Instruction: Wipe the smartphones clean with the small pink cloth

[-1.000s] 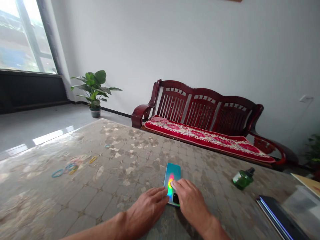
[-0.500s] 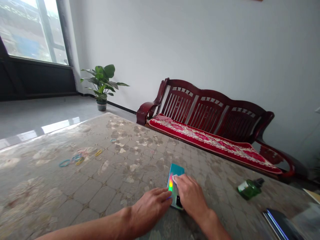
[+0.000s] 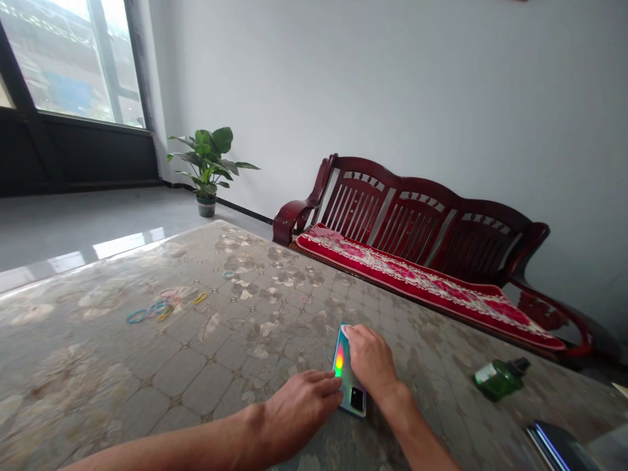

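Note:
A smartphone (image 3: 345, 386) with a shiny blue-green, rainbow-reflecting back lies face down on the table, its dark camera block at the near end. My left hand (image 3: 304, 399) grips the phone's left edge, fingertips over its back and the thumb hidden. Over the far end, my right hand (image 3: 370, 356) is closed, pressing a small white piece (image 3: 346, 330), like a folded wipe, against the phone. Most of this white piece is under the fingers, so its kind is unclear.
A green bottle with a black cap (image 3: 500, 378) lies on the patterned tablecloth (image 3: 196, 379) at right, near a dark stacked item (image 3: 557, 448). Several coloured bands (image 3: 159, 309) lie at left. Beyond the table are a wooden bench (image 3: 417, 209) and a potted plant (image 3: 209, 173).
My right hand has slid the white piece toward the phone's far end, uncovering more of the camera block. My left hand stays at the phone's edge. The view has shifted slightly.

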`<state>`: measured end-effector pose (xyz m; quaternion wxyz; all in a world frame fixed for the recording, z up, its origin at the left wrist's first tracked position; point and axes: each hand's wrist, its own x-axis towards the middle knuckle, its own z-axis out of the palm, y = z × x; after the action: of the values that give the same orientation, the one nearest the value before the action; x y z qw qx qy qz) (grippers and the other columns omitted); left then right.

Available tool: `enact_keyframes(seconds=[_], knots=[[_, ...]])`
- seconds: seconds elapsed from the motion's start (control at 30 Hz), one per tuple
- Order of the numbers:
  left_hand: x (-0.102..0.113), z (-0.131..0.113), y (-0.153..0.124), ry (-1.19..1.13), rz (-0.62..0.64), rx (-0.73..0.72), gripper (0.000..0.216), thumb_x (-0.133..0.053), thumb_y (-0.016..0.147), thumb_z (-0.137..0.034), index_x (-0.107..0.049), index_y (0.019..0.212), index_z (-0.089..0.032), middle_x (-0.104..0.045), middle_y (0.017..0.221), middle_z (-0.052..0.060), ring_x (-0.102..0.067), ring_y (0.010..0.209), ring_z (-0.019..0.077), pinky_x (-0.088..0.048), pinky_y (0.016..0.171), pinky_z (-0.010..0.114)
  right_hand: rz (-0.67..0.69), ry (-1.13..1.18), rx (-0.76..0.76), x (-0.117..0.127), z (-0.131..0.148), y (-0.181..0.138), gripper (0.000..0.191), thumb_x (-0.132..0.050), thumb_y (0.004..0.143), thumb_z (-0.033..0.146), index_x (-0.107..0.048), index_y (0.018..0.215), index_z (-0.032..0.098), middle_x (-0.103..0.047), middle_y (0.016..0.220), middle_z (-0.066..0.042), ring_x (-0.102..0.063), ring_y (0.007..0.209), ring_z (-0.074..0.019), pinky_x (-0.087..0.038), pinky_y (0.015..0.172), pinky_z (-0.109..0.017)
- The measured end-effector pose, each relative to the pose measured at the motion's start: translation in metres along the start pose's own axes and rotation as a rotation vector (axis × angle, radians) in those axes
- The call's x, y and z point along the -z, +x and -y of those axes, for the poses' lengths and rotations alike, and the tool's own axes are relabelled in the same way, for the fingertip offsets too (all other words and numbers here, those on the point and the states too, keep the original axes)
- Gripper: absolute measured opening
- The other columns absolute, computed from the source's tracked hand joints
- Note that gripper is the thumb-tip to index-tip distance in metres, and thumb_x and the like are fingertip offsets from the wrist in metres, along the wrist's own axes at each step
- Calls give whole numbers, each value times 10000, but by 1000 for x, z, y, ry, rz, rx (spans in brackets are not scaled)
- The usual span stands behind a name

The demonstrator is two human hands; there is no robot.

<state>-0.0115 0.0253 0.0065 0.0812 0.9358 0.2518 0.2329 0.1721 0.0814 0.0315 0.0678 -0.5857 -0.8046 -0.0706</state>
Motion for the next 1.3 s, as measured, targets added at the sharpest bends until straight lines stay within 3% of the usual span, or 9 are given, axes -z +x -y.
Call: enact_keyframes(seconds=[0.23, 0.53, 0.67, 0.83, 1.1, 1.3], knots=[[-4, -3, 2, -14, 28, 44, 112, -506, 936, -134, -603, 959, -185, -686, 1028, 67, -647, 1011, 211, -499, 943, 303, 4, 125, 137, 7, 9, -37, 389, -431, 945, 108, -640, 1228, 273, -678, 1137, -28, -601, 1031, -158, -409, 952, -245], [2, -3, -2, -19, 58, 41, 199, -494, 947, -136, -595, 1113, -180, -672, 1148, 90, -617, 1113, 208, -460, 1010, 307, 36, 14, -9, -2, -7, 16, 400, -417, 955, 136, -629, 1270, 264, -703, 1107, -56, -629, 998, -155, -428, 916, -239], [-1, -2, -3, -12, 57, 32, 181, -515, 943, -156, -606, 1097, -179, -672, 1154, 99, -620, 1109, 213, -470, 998, 307, 40, 29, 30, 4, -7, -13, 389, -408, 948, 113, -663, 1209, 246, -695, 1102, -49, -606, 1032, -172, -414, 932, -260], [-4, -5, -4, -1, 69, 18, 151, -506, 962, -178, -607, 1075, -180, -674, 1151, 94, -625, 1097, 205, -467, 997, 301, 25, 51, 94, 9, -9, -57, 433, -420, 926, 87, -617, 1272, 258, -662, 1183, -41, -592, 1024, -182, -414, 914, -287], [2, -7, -2, 12, 68, 0, 119, -496, 969, -193, -591, 1040, -188, -677, 1108, 87, -633, 1062, 202, -479, 968, 297, 10, -1, -58, 5, -29, -16, 384, -398, 953, 113, -651, 1221, 221, -691, 1088, -57, -616, 1012, -169, -425, 905, -259], [-4, -7, 0, 47, 51, 7, 89, -498, 964, -198, -587, 972, -186, -680, 1034, 85, -645, 1008, 207, -503, 912, 299, 1, -11, -1, 10, -10, -52, 392, -425, 932, 92, -633, 1237, 226, -676, 1071, -61, -601, 977, -188, -423, 882, -286]])
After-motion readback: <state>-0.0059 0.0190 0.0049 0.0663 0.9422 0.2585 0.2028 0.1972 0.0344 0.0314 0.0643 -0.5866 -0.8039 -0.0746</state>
